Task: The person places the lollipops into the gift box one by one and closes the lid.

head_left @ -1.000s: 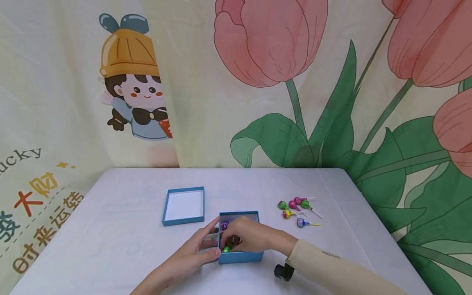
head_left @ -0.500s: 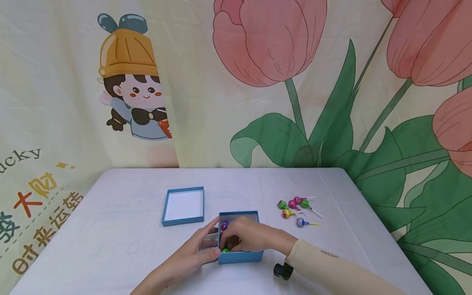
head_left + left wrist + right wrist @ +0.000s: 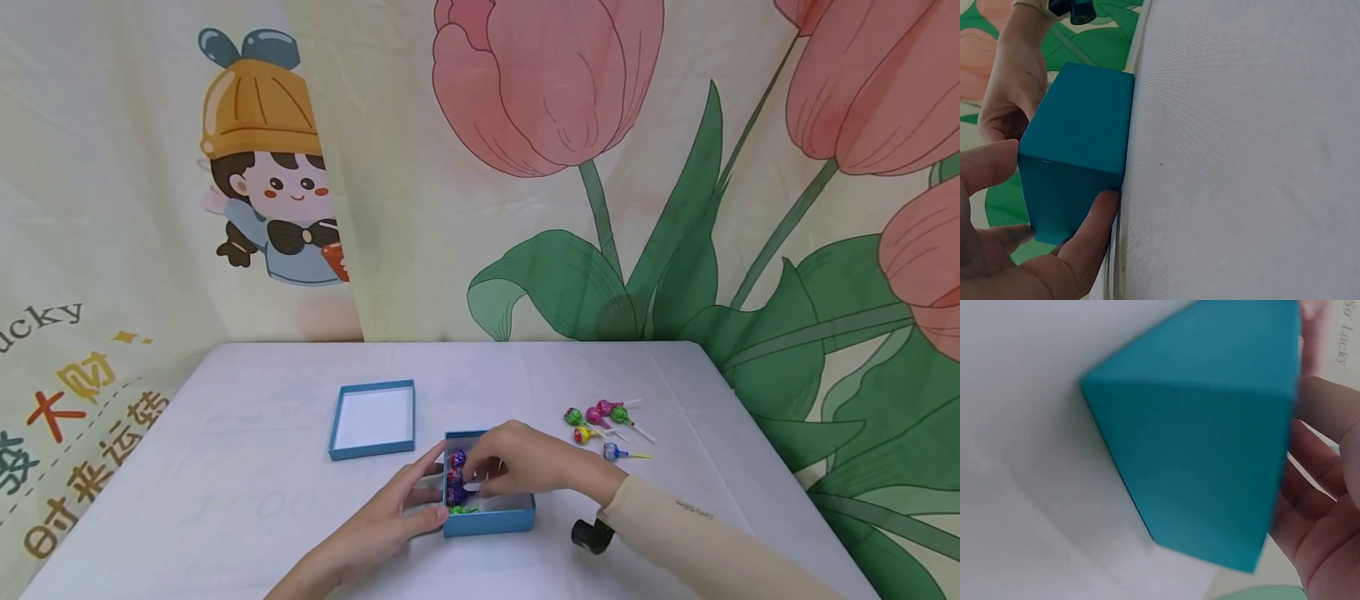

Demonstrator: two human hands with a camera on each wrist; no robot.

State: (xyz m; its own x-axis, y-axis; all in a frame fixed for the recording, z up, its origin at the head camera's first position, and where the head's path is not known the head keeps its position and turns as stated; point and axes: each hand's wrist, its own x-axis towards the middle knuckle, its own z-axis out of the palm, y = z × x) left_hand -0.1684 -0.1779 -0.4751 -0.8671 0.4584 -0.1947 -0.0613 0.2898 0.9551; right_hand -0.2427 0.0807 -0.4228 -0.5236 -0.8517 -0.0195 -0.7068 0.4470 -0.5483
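Observation:
In the head view a blue box (image 3: 491, 523) stands near the table's front. Along its left side lie a blue-and-purple lollipop (image 3: 457, 459), a purple one (image 3: 454, 487) and a green-wrapped one (image 3: 457, 509). My left hand (image 3: 397, 508) rests against the box's left wall, thumb at the front corner. In the left wrist view its fingertips touch the blue side. My right hand (image 3: 528, 462) reaches over the box from the right. Its thumb and index fingertip are close to the purple lollipop's white stick; whether they pinch it is unclear. The wall hides those fingertips in the right wrist view.
A blue lid (image 3: 372, 453) with a white inside lies open side up, left and behind the box. To the right lie several loose lollipops (image 3: 582, 434), one blue lollipop (image 3: 611, 452) nearer. A patterned curtain (image 3: 405, 208) hangs behind the table (image 3: 225, 500).
My right hand has lifted slightly and shifted right, uncovering the purple lollipop and more of the green one in the box. The left hand and box stay in place.

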